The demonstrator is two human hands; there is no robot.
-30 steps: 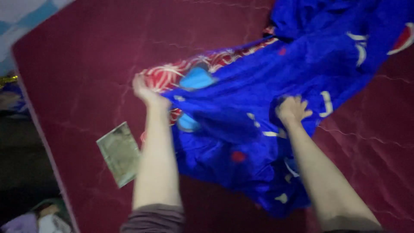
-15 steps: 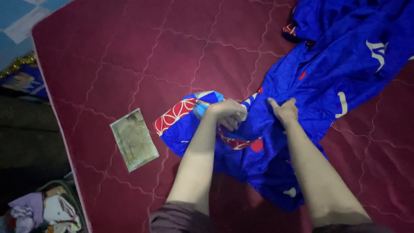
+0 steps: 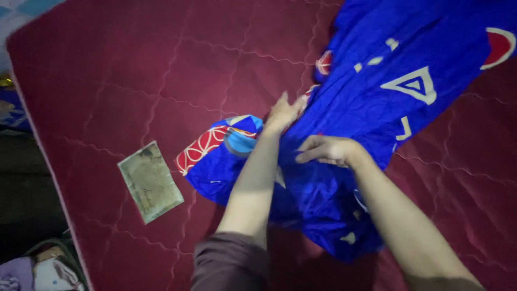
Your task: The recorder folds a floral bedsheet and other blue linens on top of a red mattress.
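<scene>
One flat packet [image 3: 150, 181], lying on the dark red mattress [image 3: 107, 81]. Shaped like a rectangle, turned a bit slantwise. Dull green and grey, with a pale edge all round, looking worn and wrinkled. Sitting near the mattress's left edge, just left of the blue cloth [image 3: 377, 108], not touching it. Apart from both hands. No labels, signs or screens to see anywhere.
</scene>
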